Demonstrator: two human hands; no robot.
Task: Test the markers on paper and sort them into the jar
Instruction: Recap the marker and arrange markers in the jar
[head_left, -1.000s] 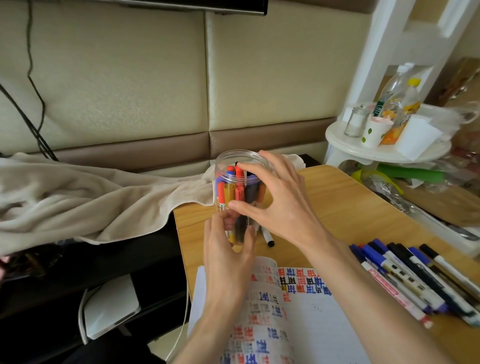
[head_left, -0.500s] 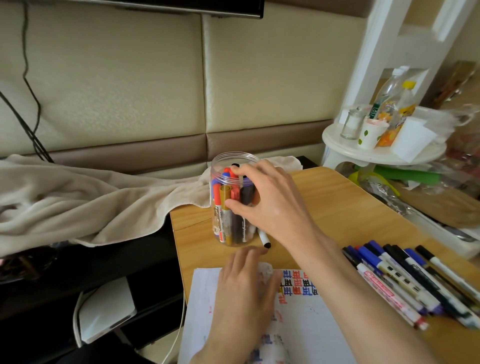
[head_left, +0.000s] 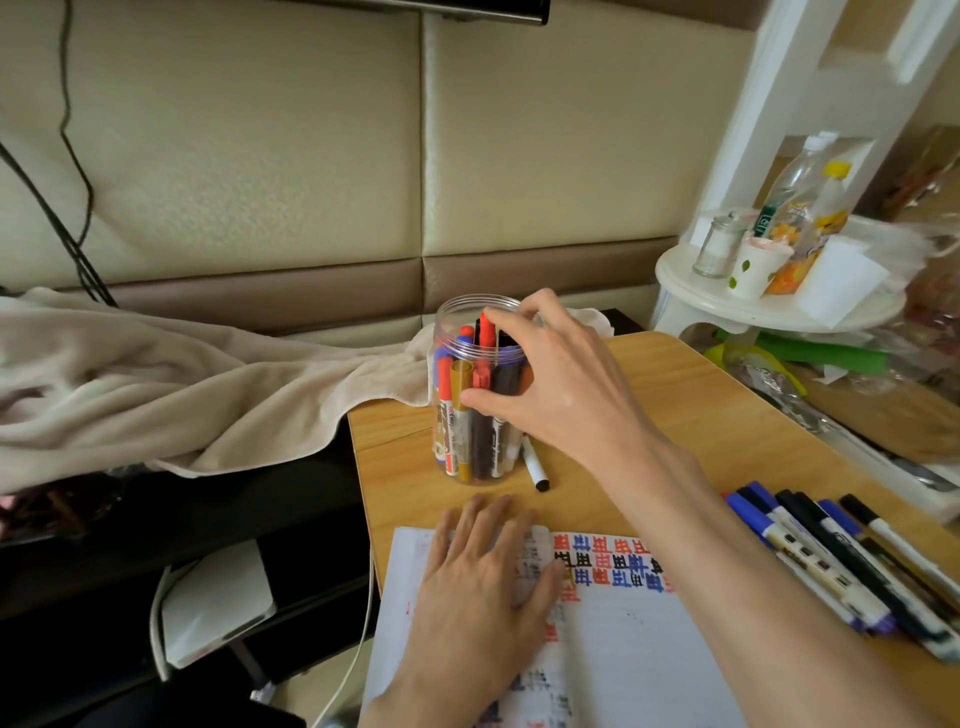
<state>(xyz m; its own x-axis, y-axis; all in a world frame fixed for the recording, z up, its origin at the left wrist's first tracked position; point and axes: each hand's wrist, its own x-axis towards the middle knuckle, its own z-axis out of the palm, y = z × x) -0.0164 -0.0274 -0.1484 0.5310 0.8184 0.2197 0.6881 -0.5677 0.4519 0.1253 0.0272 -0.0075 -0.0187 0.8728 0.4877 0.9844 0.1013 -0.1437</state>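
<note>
A clear plastic jar (head_left: 457, 332) stands upright at the far left of the wooden table (head_left: 675, 415), holding several red, blue, gold and black markers. My right hand (head_left: 561, 384) grips the jar from the right, thumb on its front and fingers over its rim. My left hand (head_left: 483, 587) rests flat with straight fingers on the paper (head_left: 623, 649), which carries red, blue and black test marks. One black-tipped white marker (head_left: 535, 462) lies beside the jar's base. Several more markers (head_left: 831, 561) lie in a row at the right.
A beige blanket (head_left: 182, 384) drapes over the table's far left corner. A white round stand (head_left: 769, 306) with bottles, a cup and a small glass jar sits at the back right. Left of the table drops to dark shelving with a white device (head_left: 213, 608).
My left hand left the jar's base and came down flat onto the paper. The jar settled upright on the table, still in my right hand's grip.
</note>
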